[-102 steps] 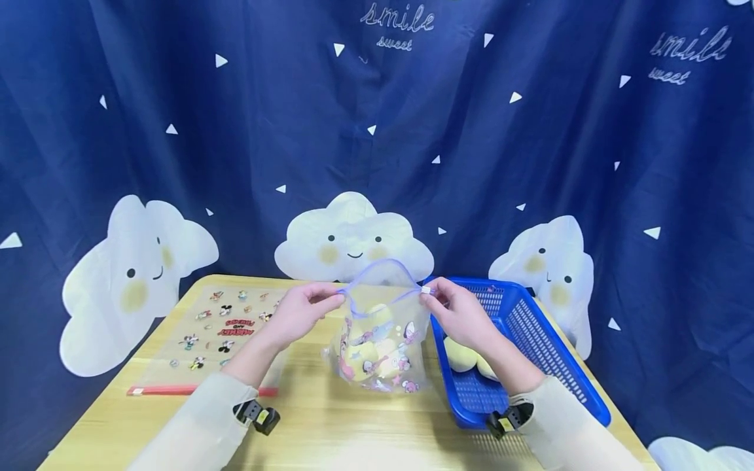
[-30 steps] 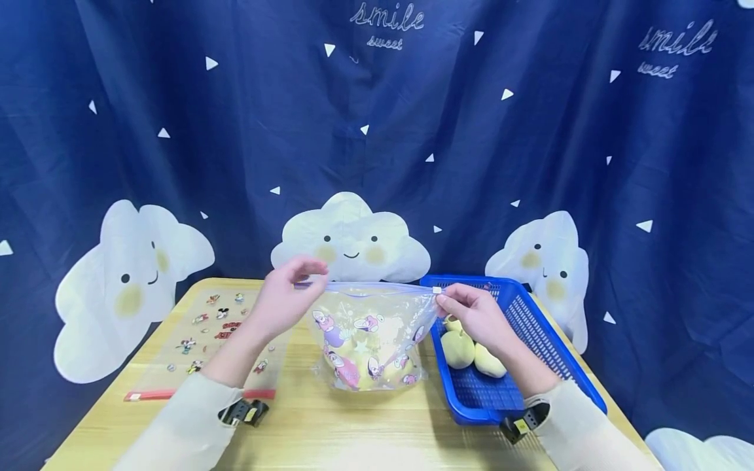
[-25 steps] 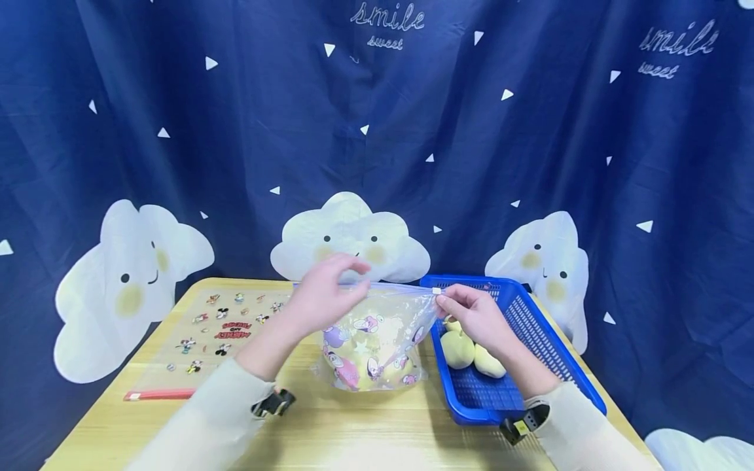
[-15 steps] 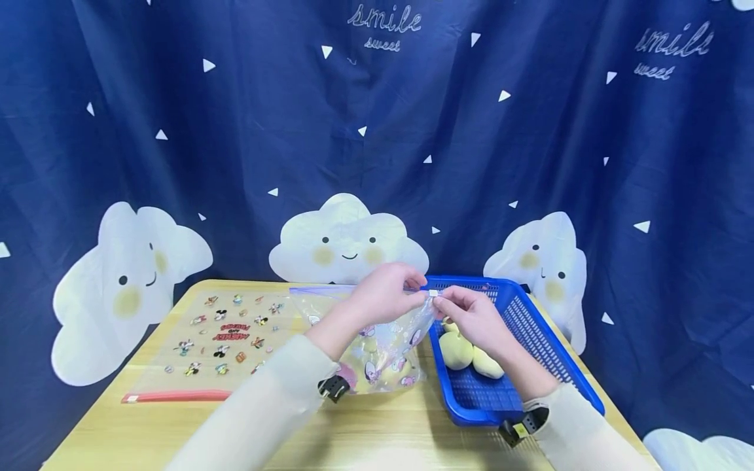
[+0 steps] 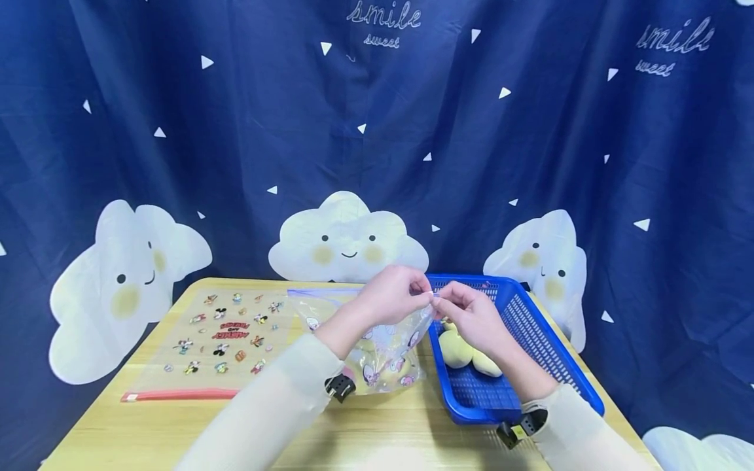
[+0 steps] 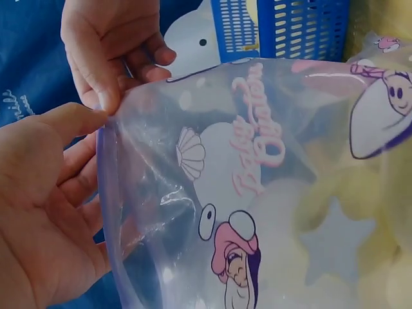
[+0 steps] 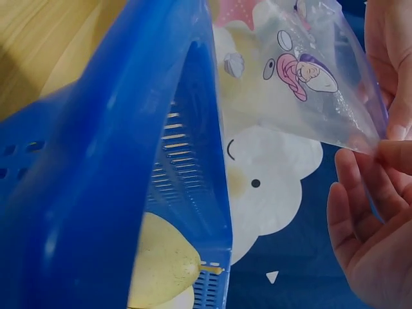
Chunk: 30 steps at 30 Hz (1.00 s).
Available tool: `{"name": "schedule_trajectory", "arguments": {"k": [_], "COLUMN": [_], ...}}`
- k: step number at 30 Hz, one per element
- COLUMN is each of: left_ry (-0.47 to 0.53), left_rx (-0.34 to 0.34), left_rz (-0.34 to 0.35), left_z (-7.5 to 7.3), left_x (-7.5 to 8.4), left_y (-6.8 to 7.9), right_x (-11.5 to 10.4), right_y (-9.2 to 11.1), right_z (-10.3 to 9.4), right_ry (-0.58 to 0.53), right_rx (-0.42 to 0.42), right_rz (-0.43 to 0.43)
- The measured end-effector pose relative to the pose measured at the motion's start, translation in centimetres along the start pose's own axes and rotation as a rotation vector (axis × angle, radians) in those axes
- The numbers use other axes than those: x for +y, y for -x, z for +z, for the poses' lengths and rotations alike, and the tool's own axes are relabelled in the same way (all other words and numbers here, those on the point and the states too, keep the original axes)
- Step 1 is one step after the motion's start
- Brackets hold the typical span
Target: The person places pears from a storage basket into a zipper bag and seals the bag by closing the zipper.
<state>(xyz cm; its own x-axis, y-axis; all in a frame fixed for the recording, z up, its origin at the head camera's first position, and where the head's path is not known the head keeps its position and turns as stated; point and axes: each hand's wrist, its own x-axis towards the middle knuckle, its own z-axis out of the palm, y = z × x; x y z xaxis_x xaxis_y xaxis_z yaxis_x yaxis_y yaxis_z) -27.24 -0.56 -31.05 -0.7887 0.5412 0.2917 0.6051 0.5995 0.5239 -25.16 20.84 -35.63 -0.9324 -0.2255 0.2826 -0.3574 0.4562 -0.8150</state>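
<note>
A clear zip bag (image 5: 385,353) with a purple zipper strip and cartoon prints stands on the table, holding several pale yellow fruits. At its upper right corner, my left hand (image 5: 393,296) pinches the strip between thumb and finger. Beside it, fingertips touching or nearly so, my right hand (image 5: 474,319) pinches the corner's end. Both hands meet there in the left wrist view too, with the bag (image 6: 283,161) stretching away from them. The white slider is mostly hidden by the fingers. The strip's left end is unheld, and its mouth looks flat.
To the right is a blue basket (image 5: 471,415) holding a few pale yellow fruits (image 5: 455,348); one stemmed, pear-like fruit (image 7: 164,261) shows closely. A flat printed bag (image 5: 230,333) with a red zipper (image 5: 182,394) lies on the left. A dark blue curtain (image 5: 330,131) hangs behind.
The bag's mouth, spread earlier, is now flat. My left hand has left its left corner and moved right along the strip to my right hand, covering the slider.
</note>
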Motion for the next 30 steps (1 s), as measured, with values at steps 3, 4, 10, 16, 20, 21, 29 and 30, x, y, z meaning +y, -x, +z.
{"name": "schedule_trajectory", "arguments": {"k": [3,4,10,16,20,21,29,30], "left_ry": [-0.018,-0.022,-0.016,-0.010,-0.001,0.001,-0.001,0.001], "left_rx": [0.010,0.012,0.005,0.036,0.063,0.069,0.096,0.099], "left_rz": [-0.015,-0.025,-0.070,-0.084,-0.100,-0.110,-0.218,-0.228], "left_z": [-0.3,-0.5,-2.9,-6.2,-7.8,-8.2,-10.8,-11.1], "left_x": [-0.6,-1.0,-3.5,-6.8,-8.9,-9.3,-11.9,-12.2], "left_y": [0.5,0.7,3.0,6.2,8.3,8.8,12.1,12.4], "right_x": [-0.1,-0.1,0.2,0.2,0.4,0.4,0.4,0.4], "right_y": [0.0,0.0,0.0,-0.2,-0.3,-0.3,-0.1,-0.2], "right_z": [0.0,0.0,-0.1,-0.2,-0.3,-0.3,-0.4,-0.4], "right_ry": [0.011,0.015,0.028,0.015,0.011,0.012,-0.005,-0.004], "right_rx": [0.008,0.012,0.014,0.012,0.009,0.008,-0.001,-0.002], "right_rz": [0.003,0.008,0.016,0.011,0.026,0.028,0.040,0.042]}}
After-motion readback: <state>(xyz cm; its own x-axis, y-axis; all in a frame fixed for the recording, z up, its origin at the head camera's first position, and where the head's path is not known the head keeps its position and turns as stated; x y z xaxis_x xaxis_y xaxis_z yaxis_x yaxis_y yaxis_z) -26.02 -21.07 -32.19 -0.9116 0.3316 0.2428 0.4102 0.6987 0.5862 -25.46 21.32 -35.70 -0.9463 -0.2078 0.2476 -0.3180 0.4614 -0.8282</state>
